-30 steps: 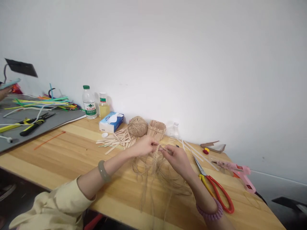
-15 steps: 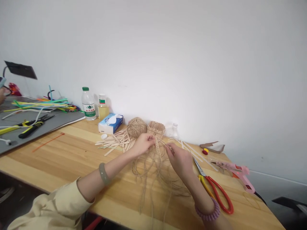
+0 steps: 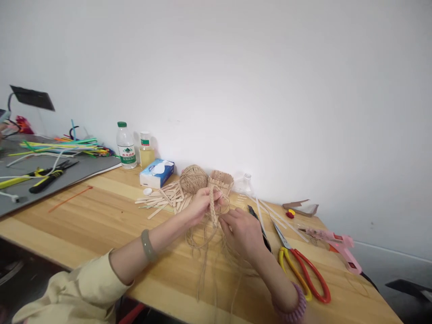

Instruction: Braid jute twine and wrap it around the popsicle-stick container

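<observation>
My left hand (image 3: 202, 204) is closed on a braid of jute twine (image 3: 213, 208), whose plaited length hangs over the fingers. Just right of it and lower, my right hand (image 3: 241, 229) pinches loose jute strands near the braid. Long twine ends (image 3: 204, 270) trail across the table below both hands and toward its front edge. Behind the hands sit a ball of jute twine (image 3: 193, 179) and a small holder made of wooden craft sticks (image 3: 221, 179). The right fingertips are partly hidden.
Scissors (image 3: 303, 265) with red and yellow handles and a pink glue gun (image 3: 337, 243) lie to the right. A black cutter (image 3: 265, 238) is partly behind my right hand. Craft sticks (image 3: 165, 195), a tissue box (image 3: 157, 174) and a water bottle (image 3: 126, 146) stand left; pliers (image 3: 50, 175) lie farther left.
My right hand has moved down and left, closer to my left hand. My left hand has turned, so the braid now shows across its fingers. The black cutter has come into view.
</observation>
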Demonstrator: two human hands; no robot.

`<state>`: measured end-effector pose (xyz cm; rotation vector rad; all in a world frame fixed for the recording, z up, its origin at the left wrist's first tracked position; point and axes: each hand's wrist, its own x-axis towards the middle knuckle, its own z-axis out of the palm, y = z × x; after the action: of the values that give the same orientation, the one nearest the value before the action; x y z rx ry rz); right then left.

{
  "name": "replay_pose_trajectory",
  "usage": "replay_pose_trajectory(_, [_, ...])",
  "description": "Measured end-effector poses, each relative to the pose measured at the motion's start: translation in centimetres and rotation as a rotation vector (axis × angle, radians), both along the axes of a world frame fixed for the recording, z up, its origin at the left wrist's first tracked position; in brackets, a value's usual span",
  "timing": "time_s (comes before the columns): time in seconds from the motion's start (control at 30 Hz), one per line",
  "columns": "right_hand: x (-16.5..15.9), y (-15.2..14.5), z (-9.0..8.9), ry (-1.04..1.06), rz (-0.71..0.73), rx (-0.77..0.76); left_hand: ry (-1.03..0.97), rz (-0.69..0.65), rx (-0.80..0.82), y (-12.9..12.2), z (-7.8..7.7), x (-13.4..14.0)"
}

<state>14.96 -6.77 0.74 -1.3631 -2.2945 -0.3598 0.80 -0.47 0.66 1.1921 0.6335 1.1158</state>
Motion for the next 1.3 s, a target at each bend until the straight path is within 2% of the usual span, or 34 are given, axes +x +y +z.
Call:
replay_pose_trajectory(0.1, [0.6,0.0,0.9,0.248,-0.046,0.104,0.116,-0.072,0.022,-0.3,0.3,0.0])
replay_pose_trajectory(0.17, [0.8,0.0,1.3,0.387,-0.075,0.109,0.240,-0.157,0.047,-0.6,0.3,0.2])
replay_pose_trajectory(0.3, [1.3,0.6,1.3,0.635,0.028,-0.155,0.379,-0.300,0.094,-1.1,-0.1,0.7])
replay_pose_trajectory(0.43, [2.1,1.6,0.7,1.145,-0.079,-0.327,0.344,-0.262,0.041,-1.1,-0.4,1.1])
replay_pose_trajectory(0.5, [2.4,2.0,0.5,1.291,-0.106,-0.379,0.320,-0.259,0.036,-1.2,-0.4,1.3])
replay_pose_trajectory(0.57, [2.6,2.2,0.4,1.350,-0.124,-0.404,0.311,-0.264,0.037,-1.3,-0.4,1.4])
replay_pose_trajectory(0.67, [2.8,2.5,0.5,1.387,-0.122,-0.443,0.279,-0.257,0.044,-1.7,-0.3,1.4])
replay_pose_trajectory(0.77, [3.0,2.7,0.3,1.350,-0.073,-0.548,0.234,-0.218,0.020,-1.8,-0.4,1.3])
replay_pose_trajectory(0.93, [2.1,2.3,-0.2,1.190,0.107,-0.679,0.179,-0.123,-0.011,-1.3,-0.8,1.2])
replay_pose_trajectory(1.03, [1.1,1.7,-0.3,1.039,0.199,-0.646,0.158,-0.104,-0.027,-1.0,-0.9,1.3])
replay_pose_trajectory(1.17, [0.8,1.4,-0.1,0.957,0.169,-0.637,0.112,-0.051,-0.104,-0.9,-0.7,1.1])
replay_pose_trajectory(1.3, [1.1,1.7,0.1,0.846,0.162,-0.563,0.067,-0.014,-0.085,-1.2,-0.2,0.9])
